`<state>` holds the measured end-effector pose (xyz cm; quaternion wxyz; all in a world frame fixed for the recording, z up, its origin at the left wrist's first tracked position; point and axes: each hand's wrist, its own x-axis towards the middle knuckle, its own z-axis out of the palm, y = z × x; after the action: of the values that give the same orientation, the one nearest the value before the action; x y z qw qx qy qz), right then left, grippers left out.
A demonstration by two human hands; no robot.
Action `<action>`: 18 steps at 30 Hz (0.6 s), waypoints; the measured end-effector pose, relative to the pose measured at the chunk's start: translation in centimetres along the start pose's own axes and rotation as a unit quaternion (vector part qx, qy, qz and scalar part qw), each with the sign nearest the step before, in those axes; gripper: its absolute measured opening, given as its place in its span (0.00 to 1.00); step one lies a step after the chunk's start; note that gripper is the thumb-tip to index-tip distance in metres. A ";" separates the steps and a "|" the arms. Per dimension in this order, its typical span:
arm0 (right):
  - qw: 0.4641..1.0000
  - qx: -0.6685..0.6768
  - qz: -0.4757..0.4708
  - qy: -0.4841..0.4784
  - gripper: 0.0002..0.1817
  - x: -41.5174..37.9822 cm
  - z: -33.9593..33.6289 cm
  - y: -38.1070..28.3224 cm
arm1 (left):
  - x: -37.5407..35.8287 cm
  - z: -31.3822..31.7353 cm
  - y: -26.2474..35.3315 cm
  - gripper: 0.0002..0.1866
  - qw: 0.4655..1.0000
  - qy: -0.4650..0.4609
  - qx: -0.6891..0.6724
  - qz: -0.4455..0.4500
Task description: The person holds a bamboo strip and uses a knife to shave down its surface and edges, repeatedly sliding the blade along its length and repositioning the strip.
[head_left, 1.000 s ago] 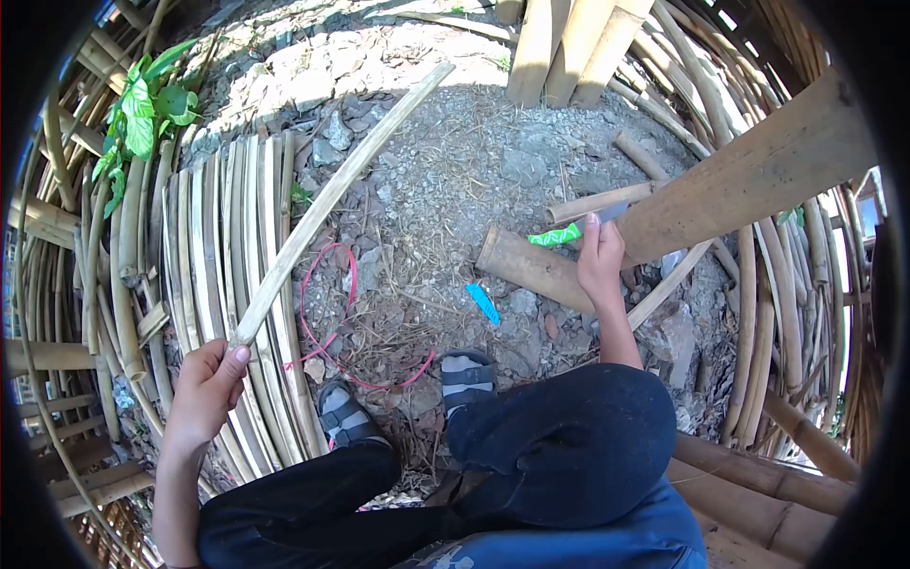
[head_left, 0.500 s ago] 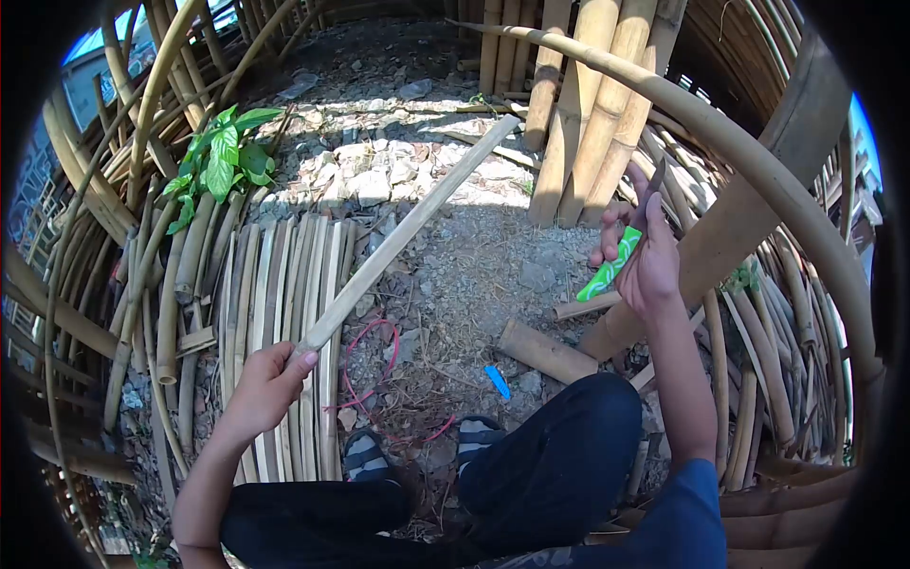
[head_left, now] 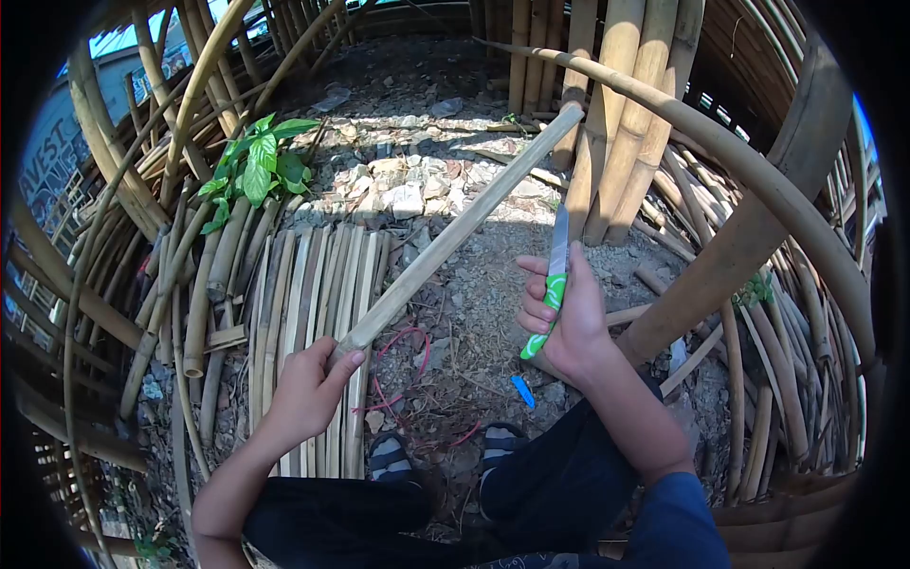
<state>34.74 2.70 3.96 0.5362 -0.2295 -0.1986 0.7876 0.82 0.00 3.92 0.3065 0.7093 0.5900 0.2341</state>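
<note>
My left hand (head_left: 311, 387) is closed around the near end of a long flat bamboo strip (head_left: 463, 228). The strip slants up and away to the right, its far end in front of the standing poles. In my right hand (head_left: 569, 318) is a knife (head_left: 557, 247) with a patterned green handle, held between thumb and fingers. Its blade points upward, to the right of the strip and apart from it. Several split bamboo strips (head_left: 318, 284) lie side by side on the ground beyond my left hand.
Thick bamboo poles (head_left: 621, 123) stand at the back right, and a curved pole (head_left: 720, 142) arches across the right side. A green plant (head_left: 258, 171) grows at the left. On the gravel lie a pink string (head_left: 424, 356) and a blue scrap (head_left: 522, 391). Bamboo stacks line both sides.
My right hand has come left and down, bringing the knife nearer the strip, with its blade now upright and plainly visible. The view has shifted; my left hand still grips the strip.
</note>
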 end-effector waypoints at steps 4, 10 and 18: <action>0.892 -0.314 -0.318 0.065 0.24 0.5 0.6 3.4 | -0.2 0.6 2.0 0.25 1.000 0.006 -0.008 -0.012; 0.785 -0.538 -0.307 0.003 0.15 -0.2 -0.2 6.5 | -0.2 1.4 3.9 0.24 0.999 0.003 0.034 0.034; 0.766 -0.530 -0.351 0.096 0.20 -1.5 2.9 3.3 | -0.7 1.3 6.9 0.21 0.998 0.042 0.043 0.027</action>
<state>31.07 0.00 4.67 0.5843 -0.4661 -0.5989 0.2876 6.33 -1.71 7.91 0.2445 0.7268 0.5927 0.2464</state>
